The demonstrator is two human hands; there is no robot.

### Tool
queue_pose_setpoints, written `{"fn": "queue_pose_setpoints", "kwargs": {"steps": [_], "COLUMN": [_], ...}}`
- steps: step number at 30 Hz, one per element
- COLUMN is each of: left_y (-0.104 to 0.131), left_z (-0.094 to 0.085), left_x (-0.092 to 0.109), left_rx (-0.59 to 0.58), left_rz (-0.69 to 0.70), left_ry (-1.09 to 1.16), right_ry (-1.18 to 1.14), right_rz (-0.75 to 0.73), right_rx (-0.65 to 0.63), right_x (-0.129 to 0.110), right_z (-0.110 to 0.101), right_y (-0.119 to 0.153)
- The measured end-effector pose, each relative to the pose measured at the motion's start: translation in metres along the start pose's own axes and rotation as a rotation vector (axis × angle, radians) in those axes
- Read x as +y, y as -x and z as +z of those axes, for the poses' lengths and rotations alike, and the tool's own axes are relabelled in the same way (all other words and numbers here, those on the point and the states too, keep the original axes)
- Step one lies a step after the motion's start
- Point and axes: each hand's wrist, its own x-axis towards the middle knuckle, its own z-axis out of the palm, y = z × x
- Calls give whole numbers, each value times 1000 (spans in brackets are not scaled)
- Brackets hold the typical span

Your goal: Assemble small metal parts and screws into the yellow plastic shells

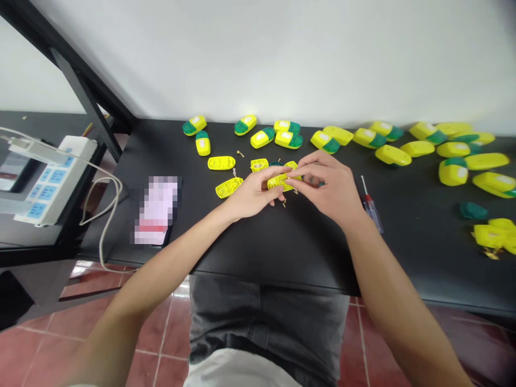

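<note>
From the head view, my left fingers (276, 192) grasp a yellow shell (276, 184) by its sides, just above the counter (274, 252) and in front of me. Its hollow face is turned up, I judge, so that the inside stays within sight and reach. My right fingers (313, 171) come together at the tips over that hollow; the fine pinch suits something tiny, but I cannot tell whether they grip anything.

Two open shells (221, 163) lie to the left, hollows upward too, and small metal pieces (284, 203) lie near my hands, likely for an easy pick-up. The screwdriver (371, 210) rests just beside my right forearm, a handy spot for that side. Yellow-and-green casings (288, 141) stand along the wall, probably to spare the working space. At far right sits a heap of yellow pieces (495, 235); the phone (157, 209) lies left, apart from the small parts.
</note>
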Motion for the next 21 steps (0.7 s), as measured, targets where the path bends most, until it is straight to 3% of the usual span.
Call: {"fn": "queue_pose_setpoints", "kwargs": {"steps": [12,21], "left_y": [-1,1], "left_z": [0,0], "left_x": [-2,5], "left_rx": [31,43], "left_rz": [11,5], "left_ry": [-23,-63], "right_ry": [-24,-166], "right_rz": [-6,166], "right_rx": [-11,-50], "right_x": [0,1], "right_z": [2,-9], "right_y": [1,-3]}}
